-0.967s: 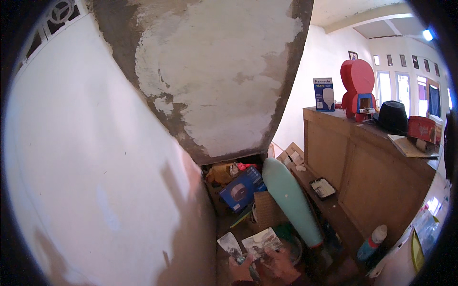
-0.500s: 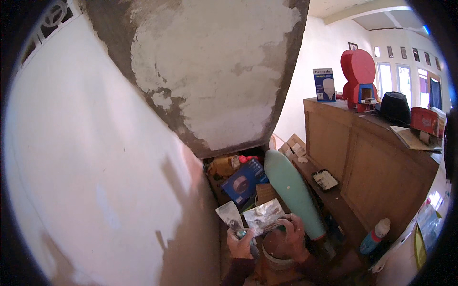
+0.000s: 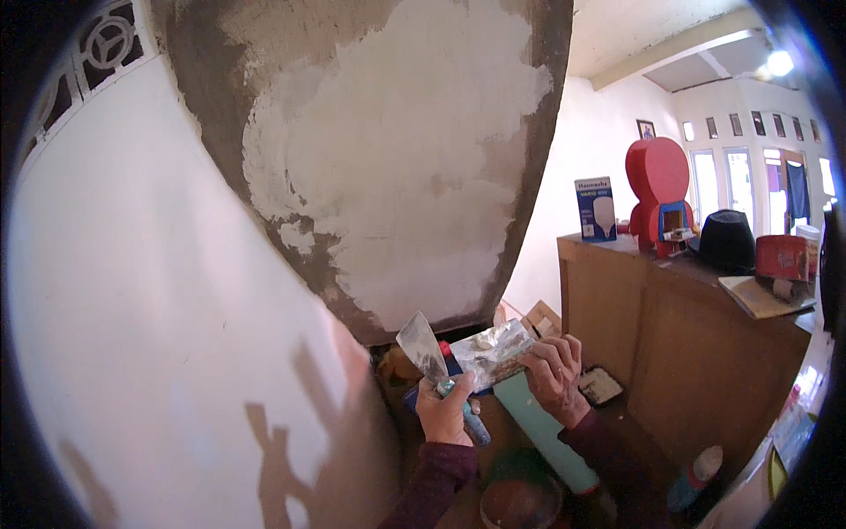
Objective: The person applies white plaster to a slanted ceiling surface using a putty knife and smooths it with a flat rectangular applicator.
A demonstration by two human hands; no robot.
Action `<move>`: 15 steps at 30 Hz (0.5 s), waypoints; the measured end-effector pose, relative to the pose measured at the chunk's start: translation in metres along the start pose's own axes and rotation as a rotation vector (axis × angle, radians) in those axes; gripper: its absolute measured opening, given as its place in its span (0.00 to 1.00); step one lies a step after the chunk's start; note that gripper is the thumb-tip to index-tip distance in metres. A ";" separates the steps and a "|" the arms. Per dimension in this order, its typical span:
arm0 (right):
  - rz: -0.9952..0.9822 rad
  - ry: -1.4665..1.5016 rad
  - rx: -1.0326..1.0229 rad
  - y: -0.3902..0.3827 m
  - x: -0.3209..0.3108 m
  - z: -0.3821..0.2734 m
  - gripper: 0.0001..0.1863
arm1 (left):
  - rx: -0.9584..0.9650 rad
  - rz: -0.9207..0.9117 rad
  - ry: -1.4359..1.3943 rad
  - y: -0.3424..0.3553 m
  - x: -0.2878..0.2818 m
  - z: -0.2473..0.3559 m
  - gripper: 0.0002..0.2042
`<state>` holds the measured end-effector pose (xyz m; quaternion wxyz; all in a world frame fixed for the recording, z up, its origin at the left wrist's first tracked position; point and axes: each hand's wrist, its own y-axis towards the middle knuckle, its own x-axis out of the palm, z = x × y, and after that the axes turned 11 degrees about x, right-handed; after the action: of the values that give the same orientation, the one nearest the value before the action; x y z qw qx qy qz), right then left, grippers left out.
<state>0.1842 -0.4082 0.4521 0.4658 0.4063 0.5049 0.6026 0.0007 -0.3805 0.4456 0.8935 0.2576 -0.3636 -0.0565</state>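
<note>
My left hand [image 3: 443, 413] is closed round the teal handle of a putty knife [image 3: 420, 346], whose broad metal blade points up and is smeared with white. My right hand [image 3: 555, 379] grips the right end of a shiny rectangular metal plate [image 3: 507, 357]. A small lump of white putty [image 3: 486, 341] sits on the plate. My left thumb is close to the plate's left edge; I cannot tell if it touches. Beyond both hands rises a slanted grey surface [image 3: 211, 97] with a large patch of white putty [image 3: 397, 176] spread over it.
A white wall [image 3: 159, 291] stands at the left. Below the hands are a long teal board [image 3: 542, 432] and a clear round tub [image 3: 520, 502]. On the right, a wooden cabinet [image 3: 608, 300] bears a bulb box [image 3: 596, 209], a red figure-shaped object [image 3: 656, 176] and a black hat [image 3: 727, 240].
The view has tilted upward, showing more of the slanted surface. Both hands, with the putty knife and metal plate, have risen away from the tub. A putty lump now shows on the plate.
</note>
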 end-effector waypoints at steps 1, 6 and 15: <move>0.002 -0.015 -0.026 0.008 0.005 0.010 0.15 | 0.018 -0.005 -0.011 0.008 0.006 0.000 0.17; 0.087 -0.100 -0.119 0.068 0.034 0.068 0.09 | 0.101 -0.002 0.069 0.033 0.017 -0.018 0.16; 0.226 -0.174 -0.270 0.212 0.100 0.167 0.15 | -0.068 -0.087 0.745 -0.038 -0.115 -0.111 0.20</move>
<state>0.2891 -0.2844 0.6903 0.4873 0.4446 0.3283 0.6760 -0.0041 -0.3331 0.2886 0.9693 0.2458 -0.0002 -0.0090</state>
